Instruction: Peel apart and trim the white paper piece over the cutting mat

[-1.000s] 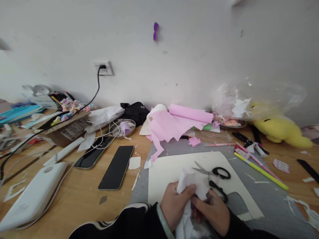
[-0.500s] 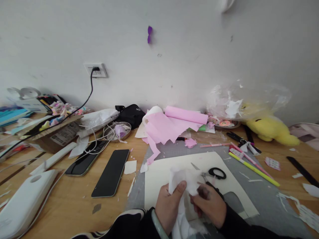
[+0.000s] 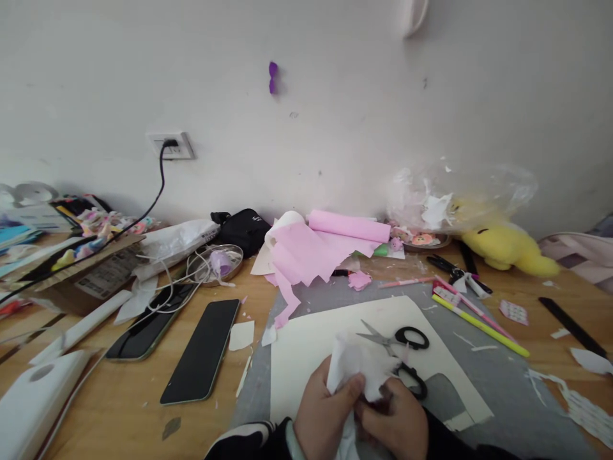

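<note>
I pinch the crumpled white tissue paper (image 3: 357, 367) between my left hand (image 3: 322, 418) and right hand (image 3: 397, 425), fingers closed on it, over the near edge of the cream sheet (image 3: 311, 345), with the scissors (image 3: 400, 348) just beyond for reach.

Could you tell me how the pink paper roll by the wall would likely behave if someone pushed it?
The pink paper roll is round, so it may roll. Its loose torn sheet drapes over the table, suggesting thin, floppy, tearable paper that could drag. It probably weighs little.
</note>
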Demonstrator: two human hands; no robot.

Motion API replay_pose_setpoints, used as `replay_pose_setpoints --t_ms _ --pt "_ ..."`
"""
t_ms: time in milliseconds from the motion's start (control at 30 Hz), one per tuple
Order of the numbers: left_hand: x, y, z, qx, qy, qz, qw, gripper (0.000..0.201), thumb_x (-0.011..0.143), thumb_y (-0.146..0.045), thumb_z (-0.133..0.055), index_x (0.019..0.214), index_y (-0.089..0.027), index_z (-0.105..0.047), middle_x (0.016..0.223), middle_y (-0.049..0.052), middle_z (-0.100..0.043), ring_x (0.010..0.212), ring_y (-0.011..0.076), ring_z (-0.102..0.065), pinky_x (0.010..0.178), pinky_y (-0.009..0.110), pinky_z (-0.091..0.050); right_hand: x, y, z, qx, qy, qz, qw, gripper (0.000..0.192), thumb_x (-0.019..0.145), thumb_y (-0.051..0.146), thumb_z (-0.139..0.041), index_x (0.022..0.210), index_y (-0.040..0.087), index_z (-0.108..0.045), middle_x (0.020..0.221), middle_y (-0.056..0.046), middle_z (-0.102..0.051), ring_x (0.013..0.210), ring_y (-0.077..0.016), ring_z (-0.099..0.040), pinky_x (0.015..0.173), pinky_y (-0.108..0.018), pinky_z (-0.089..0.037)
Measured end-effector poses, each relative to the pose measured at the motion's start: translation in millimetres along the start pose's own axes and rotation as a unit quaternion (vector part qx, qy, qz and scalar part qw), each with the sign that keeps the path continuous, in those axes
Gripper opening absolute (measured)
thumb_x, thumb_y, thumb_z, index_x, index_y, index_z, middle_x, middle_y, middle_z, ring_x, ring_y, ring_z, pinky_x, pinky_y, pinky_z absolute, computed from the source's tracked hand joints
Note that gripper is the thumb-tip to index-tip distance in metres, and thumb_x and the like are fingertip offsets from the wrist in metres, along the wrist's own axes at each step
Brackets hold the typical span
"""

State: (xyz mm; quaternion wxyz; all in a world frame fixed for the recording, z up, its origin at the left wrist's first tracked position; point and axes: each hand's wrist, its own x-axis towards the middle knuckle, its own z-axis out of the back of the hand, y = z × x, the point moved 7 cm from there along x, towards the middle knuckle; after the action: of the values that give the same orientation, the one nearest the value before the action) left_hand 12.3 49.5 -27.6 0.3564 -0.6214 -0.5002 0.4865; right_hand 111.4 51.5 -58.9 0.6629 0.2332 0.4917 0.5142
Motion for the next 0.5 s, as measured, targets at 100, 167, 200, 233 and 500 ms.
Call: replay_pose_setpoints --t_ms 100,167,200,233,500 --pt "1.0 -0.9 0.9 -0.011 -0.002 -0.008 1.0 0.027 0.065 -0.025 -0.058 0.087 -0.01 -0.055 0.074 0.006 -0.062 0.071 0.0185 -0.055 0.068 0.028 -0.043 4.2 4.7 6.5 -0.041 -0.037 0.026 0.998 0.019 0.049 0.033 -0.049 0.052 0.018 -0.038 0.049 0.0 -0.049 0.048 -0.0121 -0.048 0.044 -0.022 -0.037" --pt "1.5 0.3 1.7 -0.022 -0.002 -0.007 1.0 0.027 0.065 -0.026 -0.058 0.087 -0.01 -0.055 0.076 0.006 -0.063 0.072 0.0183 -0.055 0.069 0.028 -0.042 6.4 12.6 12.6 -0.054 -0.054 0.07 0.995 0.016 0.049 0.03 -0.049 0.05 0.018 -0.038 0.05 -0.001 -0.048 0.048 -0.0115 -0.047 0.045 -0.022 -0.037" --pt "1.5 1.3 2.0 -0.027 -0.002 -0.002 1.0 0.027 0.065 -0.027 -0.058 0.087 -0.011 -0.055 0.076 0.006 -0.063 0.071 0.0182 -0.055 0.069 0.028 -0.042 7.5 15.7 14.6 -0.051 -0.05 0.085 0.994 0.014 0.049 0.028 -0.048 0.049 0.018 -0.038 0.048 0.0 -0.047 0.045 -0.0107 -0.046 0.044 -0.022 -0.036" --pt "1.2 2.3 2.0 -0.032 -0.002 0.005 0.999 0.028 0.065 -0.029 -0.058 0.086 -0.011 -0.054 0.076 0.006 -0.063 0.071 0.0185 -0.056 0.068 0.029 -0.043 8.6 17.1 15.3 -0.039 -0.035 0.089 0.995 0.012 0.049 0.026 -0.047 0.049 0.018 -0.038 0.045 0.001 -0.045 0.042 -0.0097 -0.044 0.041 -0.021 -0.035" --pt "-2.0 2.0 7.5 0.0 -0.058 0.039 0.998 0.027 0.064 -0.034 -0.058 0.075 -0.01 -0.055 0.058 0.003 -0.06 0.058 0.0161 -0.055 0.056 0.025 -0.043 5.5 1.8 -0.7 0.052 0.076 -0.005 0.996 0.017 0.052 0.028 -0.051 0.053 0.018 -0.037 0.04 0.003 -0.048 0.037 -0.0086 -0.046 0.036 -0.018 -0.036"
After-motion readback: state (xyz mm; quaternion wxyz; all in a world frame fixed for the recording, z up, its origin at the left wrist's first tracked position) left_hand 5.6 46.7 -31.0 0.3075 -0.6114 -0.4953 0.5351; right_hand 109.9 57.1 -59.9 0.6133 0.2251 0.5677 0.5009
